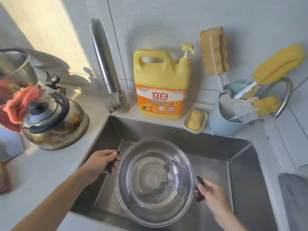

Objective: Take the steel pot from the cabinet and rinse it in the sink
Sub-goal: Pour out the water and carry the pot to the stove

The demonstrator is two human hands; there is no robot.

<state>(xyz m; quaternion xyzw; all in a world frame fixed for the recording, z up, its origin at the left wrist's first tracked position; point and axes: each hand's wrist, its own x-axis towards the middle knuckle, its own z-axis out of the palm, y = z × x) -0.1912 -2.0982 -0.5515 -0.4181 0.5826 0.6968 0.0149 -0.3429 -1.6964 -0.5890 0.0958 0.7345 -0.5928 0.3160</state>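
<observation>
Pot (155,182) — held over sink (241,164), left hand (98,164) and right hand (211,192) each closed on a side handle. Fetch judged done; rinse pending — no water seen from tap (105,59).

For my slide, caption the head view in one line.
Both hands, left hand and right hand, hold the steel pot by its handles over the sink.

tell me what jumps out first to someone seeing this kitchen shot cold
The steel pot held over the sink draws the eye first, with the left hand and right hand each closed on a dark side handle. Behind it, on the ledge, stands a big yellow detergent jug. A stained kettle sits on the counter to the left.
</observation>
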